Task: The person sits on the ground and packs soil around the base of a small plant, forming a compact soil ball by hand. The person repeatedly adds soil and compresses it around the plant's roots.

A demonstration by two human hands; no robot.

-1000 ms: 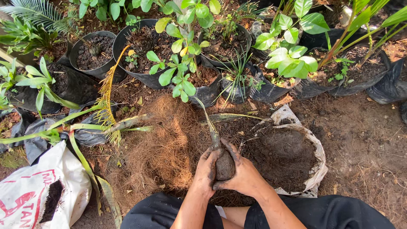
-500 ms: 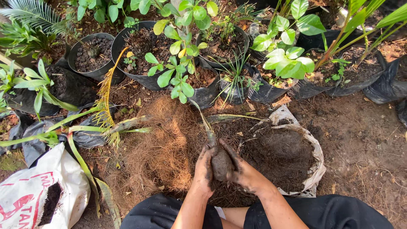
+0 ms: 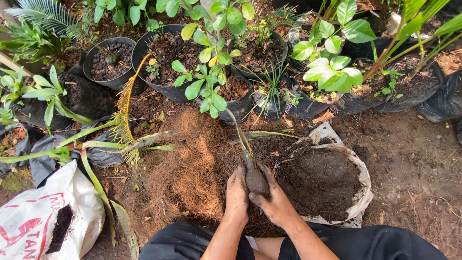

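Both hands — left hand, right hand — now lower and tighter around the root ball, fingers pressed together, beside the soil sack — seedling stem leaning further; shaping seemingly nearly finished.

**Ground and what lies on it**

Before you: bare earth ground. On it lie a mat of brown coconut fibre, an open white sack of dark soil, a white printed bag, black pots and black grow bags.
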